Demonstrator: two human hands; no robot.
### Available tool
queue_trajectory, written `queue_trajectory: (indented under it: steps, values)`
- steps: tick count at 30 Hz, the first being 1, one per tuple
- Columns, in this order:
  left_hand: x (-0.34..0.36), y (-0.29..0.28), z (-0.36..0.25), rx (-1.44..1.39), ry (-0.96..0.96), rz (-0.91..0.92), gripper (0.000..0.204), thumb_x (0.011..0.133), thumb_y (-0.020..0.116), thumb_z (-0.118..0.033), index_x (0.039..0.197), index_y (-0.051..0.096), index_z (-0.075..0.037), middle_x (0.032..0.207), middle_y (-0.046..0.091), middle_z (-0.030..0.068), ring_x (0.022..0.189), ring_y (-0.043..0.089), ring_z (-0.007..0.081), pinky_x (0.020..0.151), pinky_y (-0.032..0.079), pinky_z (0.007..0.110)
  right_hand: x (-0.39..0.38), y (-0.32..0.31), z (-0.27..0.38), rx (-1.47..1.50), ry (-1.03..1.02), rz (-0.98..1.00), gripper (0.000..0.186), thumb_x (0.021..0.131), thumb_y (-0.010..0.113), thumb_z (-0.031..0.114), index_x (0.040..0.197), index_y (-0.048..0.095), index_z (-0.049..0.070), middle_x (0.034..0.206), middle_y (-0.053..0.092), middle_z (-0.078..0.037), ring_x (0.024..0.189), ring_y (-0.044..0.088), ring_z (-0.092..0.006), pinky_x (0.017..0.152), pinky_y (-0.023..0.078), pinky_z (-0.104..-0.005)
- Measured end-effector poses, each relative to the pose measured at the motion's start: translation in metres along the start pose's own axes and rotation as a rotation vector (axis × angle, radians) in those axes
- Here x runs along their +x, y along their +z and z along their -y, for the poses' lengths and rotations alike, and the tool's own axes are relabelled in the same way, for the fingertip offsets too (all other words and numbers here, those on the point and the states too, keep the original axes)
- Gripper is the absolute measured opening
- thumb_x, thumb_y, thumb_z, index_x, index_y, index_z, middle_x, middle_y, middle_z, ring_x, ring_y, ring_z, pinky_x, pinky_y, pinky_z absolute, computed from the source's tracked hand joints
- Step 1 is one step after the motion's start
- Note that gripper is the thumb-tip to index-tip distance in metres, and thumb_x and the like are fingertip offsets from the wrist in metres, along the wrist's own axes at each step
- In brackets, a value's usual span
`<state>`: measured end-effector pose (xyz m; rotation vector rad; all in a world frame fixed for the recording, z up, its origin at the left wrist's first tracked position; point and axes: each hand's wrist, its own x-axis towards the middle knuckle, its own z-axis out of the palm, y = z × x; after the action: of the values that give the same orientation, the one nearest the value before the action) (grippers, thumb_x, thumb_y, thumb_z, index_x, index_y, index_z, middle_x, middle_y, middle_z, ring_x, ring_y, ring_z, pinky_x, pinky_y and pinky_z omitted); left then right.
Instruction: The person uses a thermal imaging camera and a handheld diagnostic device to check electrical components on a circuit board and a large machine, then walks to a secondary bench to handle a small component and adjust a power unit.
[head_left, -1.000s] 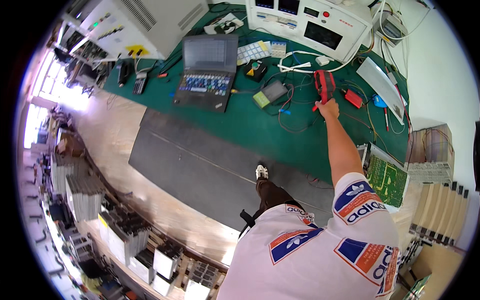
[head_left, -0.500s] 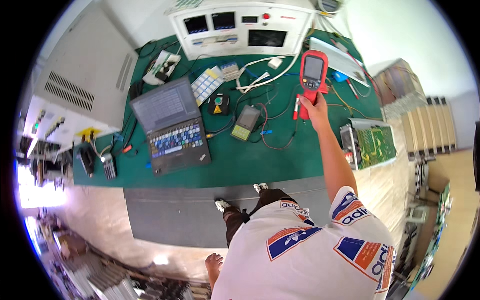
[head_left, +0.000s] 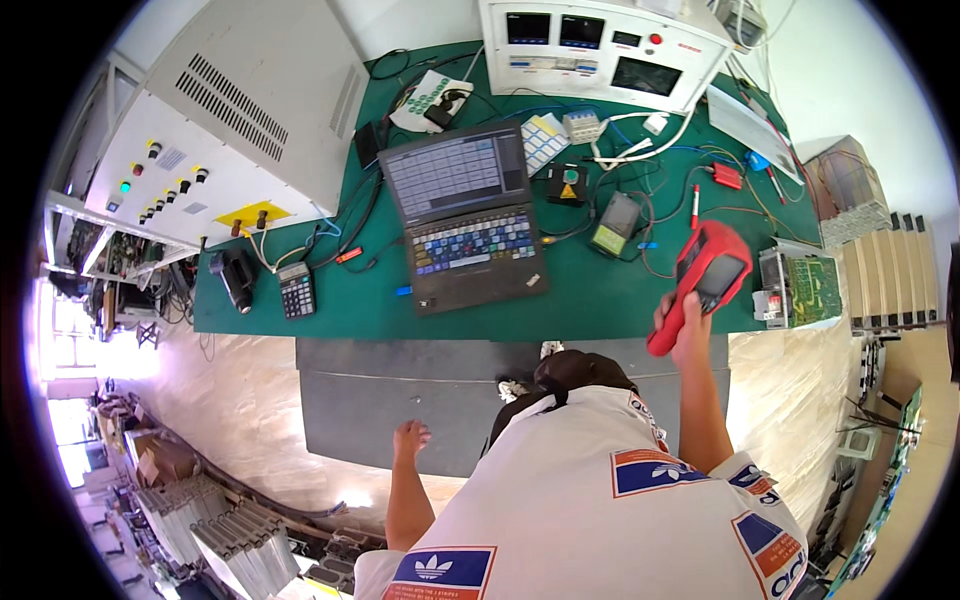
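Clasping its handle (head_left: 668,334), my right hand (head_left: 691,338) has drawn the meter (head_left: 712,262) to the worktop's (head_left: 600,308) front edge, near the right corner, bringing it closer to me, while my left hand (head_left: 411,438) hangs loose, empty.

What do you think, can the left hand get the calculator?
Probably yes, with a forward reach: the left hand looks empty, and nothing seems to block the way to the calculator near the front edge of the table. The right hand holds a red handheld device.
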<state>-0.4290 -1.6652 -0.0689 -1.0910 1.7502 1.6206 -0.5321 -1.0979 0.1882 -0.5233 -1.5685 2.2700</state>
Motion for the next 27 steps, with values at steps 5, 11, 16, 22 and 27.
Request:
queue_trajectory:
  steps: [5, 11, 16, 22, 27]
  values:
    - [0.001, 0.004, -0.009, 0.003, -0.080, 0.024, 0.026, 0.090, 0.057, -0.021, 0.103, 0.061, 0.002, 0.079, 0.065, 0.0099, 0.061, 0.064, 0.0167, 0.043, 0.043, 0.024, -0.010, 0.043, -0.052, 0.103, 0.253, 0.089, 0.025, 0.093, 0.057, 0.028, 0.098, 0.050, 0.004, 0.073, 0.054, -0.008, 0.053, 0.054, -0.0192, 0.046, 0.043, -0.0306]
    - [-0.019, 0.019, -0.017, 0.268, -0.170, 0.093, 0.022, 0.088, 0.058, -0.020, 0.101, 0.064, -0.003, 0.083, 0.069, 0.0073, 0.061, 0.064, 0.0148, 0.051, 0.048, 0.026, -0.001, 0.087, -0.106, 0.028, 0.272, 0.406, 0.014, 0.089, 0.058, 0.013, 0.096, 0.052, 0.002, 0.072, 0.055, -0.006, 0.054, 0.053, -0.0154, 0.049, 0.045, -0.0303]
    - [-0.010, 0.013, -0.063, 0.311, -0.096, 0.031, 0.022, 0.087, 0.058, -0.020, 0.099, 0.066, -0.003, 0.081, 0.069, 0.0068, 0.064, 0.067, 0.0145, 0.052, 0.049, 0.026, 0.008, 0.113, -0.116, -0.140, 0.380, 0.539, 0.010, 0.084, 0.064, 0.009, 0.088, 0.057, 0.003, 0.070, 0.058, -0.002, 0.055, 0.053, -0.0093, 0.049, 0.044, -0.0259]
    - [0.056, -0.011, -0.108, 0.304, 0.030, 0.114, 0.023, 0.087, 0.057, -0.020, 0.098, 0.066, -0.002, 0.083, 0.070, 0.0075, 0.066, 0.068, 0.0152, 0.051, 0.048, 0.026, 0.002, 0.149, -0.116, -0.139, 0.349, 0.353, 0.015, 0.083, 0.068, 0.012, 0.090, 0.057, 0.004, 0.072, 0.058, -0.002, 0.055, 0.053, -0.0089, 0.050, 0.044, -0.0255]
    - [0.126, -0.045, -0.146, 0.332, -0.068, 0.290, 0.024, 0.088, 0.058, -0.022, 0.100, 0.064, -0.003, 0.081, 0.069, 0.0094, 0.064, 0.067, 0.0179, 0.047, 0.047, 0.027, -0.011, 0.207, -0.122, -0.043, 0.265, 0.168, 0.014, 0.085, 0.066, 0.013, 0.088, 0.055, 0.005, 0.072, 0.056, -0.002, 0.056, 0.054, -0.0107, 0.049, 0.044, -0.0273]
